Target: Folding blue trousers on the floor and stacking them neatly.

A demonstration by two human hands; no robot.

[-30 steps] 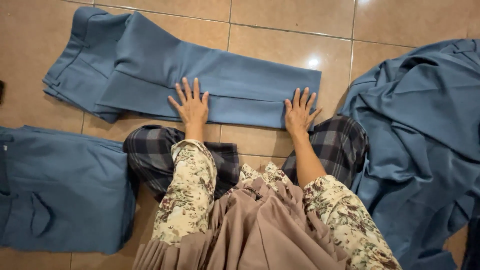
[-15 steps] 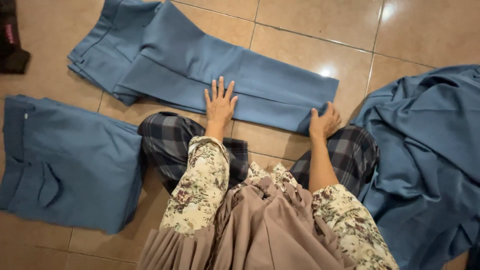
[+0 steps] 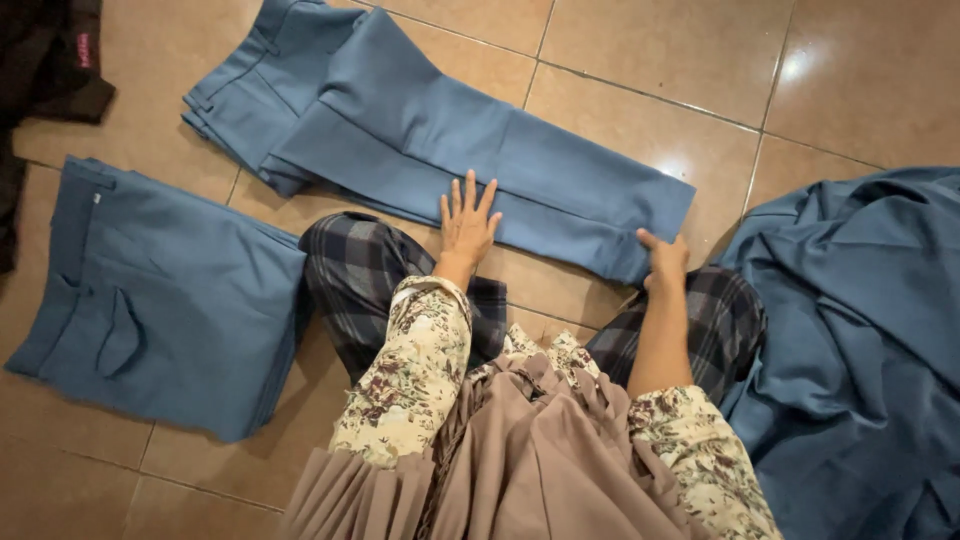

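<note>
**Blue trousers pressed flat on a tiled floor**

At the far left edge, a dark garment (image 3: 50, 60) was seen lying on the brown tiled floor (image 3: 640, 40). Near it, on the left, a folded stack of blue trousers (image 3: 160, 300) was laid with its pocket side up.

Further right, a pair of blue trousers (image 3: 420, 140) was spread flat on the floor, just beyond the person's knees. Its long axis was run diagonally, from the far left down to the near right. The waistband end was pointed to the far left and the leg hems to the near right, and the legs were laid one upon the other.

The left hand (image 3: 467, 222) was pressed flat on the near edge of the trouser legs, about midway along, with the fingers spread wide and nothing grasped. The right hand (image 3: 663, 257) was placed at the hem end; the thumb was laid on top of the cloth and the fingers were curled at its near corner, so the hem appeared to be pinched, though the fingertips were hidden.

Both arms were covered by floral sleeves (image 3: 410, 380), and checked dark trousers (image 3: 360, 270) were worn on the knees.

At the far right, a loose heap of blue cloth (image 3: 850, 330) was piled, well apart from the left hand and near the right one.
</note>
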